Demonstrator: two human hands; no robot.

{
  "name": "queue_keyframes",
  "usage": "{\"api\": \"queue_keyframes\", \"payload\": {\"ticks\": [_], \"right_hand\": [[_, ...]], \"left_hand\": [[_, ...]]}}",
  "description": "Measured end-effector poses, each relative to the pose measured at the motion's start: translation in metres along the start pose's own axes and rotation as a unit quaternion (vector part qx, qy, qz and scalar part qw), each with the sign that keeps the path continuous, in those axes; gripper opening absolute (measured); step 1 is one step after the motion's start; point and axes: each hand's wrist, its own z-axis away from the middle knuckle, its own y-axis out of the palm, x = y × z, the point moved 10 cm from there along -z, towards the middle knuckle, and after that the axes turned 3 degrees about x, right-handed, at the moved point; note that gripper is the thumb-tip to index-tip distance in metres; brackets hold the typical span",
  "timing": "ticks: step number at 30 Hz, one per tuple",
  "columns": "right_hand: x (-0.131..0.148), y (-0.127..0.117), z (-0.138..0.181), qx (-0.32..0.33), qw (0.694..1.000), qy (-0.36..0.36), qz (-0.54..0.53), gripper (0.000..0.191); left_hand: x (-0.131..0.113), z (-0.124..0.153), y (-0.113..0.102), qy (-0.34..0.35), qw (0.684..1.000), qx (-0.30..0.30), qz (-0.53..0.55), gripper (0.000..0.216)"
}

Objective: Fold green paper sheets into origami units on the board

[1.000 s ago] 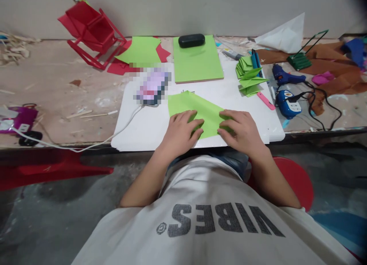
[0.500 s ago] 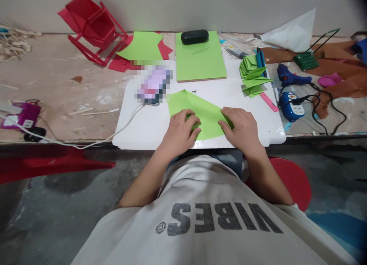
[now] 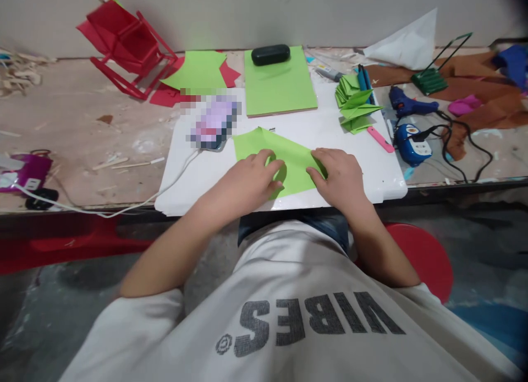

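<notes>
While hands (image 3: 256,178) rest | angular green paper (image 3: 293,164) | glossy white board (image 3: 381,164)

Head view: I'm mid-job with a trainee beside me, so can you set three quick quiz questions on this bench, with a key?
1. True or false: the red model chair stands to the right of the green paper stack.
2. Fill in the blank: the case resting on that stack is coloured ____.
3. Which hand is at the right-hand edge of the loose green sheet on the white board?

Key:
1. False; the chair stands to the left of the stack.
2. Black.
3. The right hand; the left hand is over the sheet's near left part.
</notes>
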Motion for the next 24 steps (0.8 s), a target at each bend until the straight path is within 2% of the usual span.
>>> {"api": "queue_keyframes", "payload": {"ticks": [3,5,10,15,24], "right_hand": [[0.0,-0.002,0.0,-0.005,1.0,0.0,0.003,0.044],[-0.001,-0.002,-0.001,-0.01,1.0,0.001,0.001,0.043],[-0.001,-0.001,-0.001,-0.004,1.0,0.006,0.001,0.043],[-0.002,0.0,-0.001,0.003,1.0,0.013,0.005,0.043],[-0.003,-0.003,0.0,0.006,1.0,0.019,-0.013,0.043]], "left_hand": [[-0.007,-0.024,-0.02,0.04,0.999,-0.019,-0.004,0.044],[-0.004,-0.046,-0.023,0.052,0.997,-0.049,0.017,0.048],[0.024,-0.087,0.002,0.056,0.992,-0.069,0.085,0.062],[0.04,-0.09,0.011,0.05,0.992,-0.077,0.09,0.061],[0.033,-0.088,0.019,0.056,0.992,-0.074,0.081,0.055]]}}
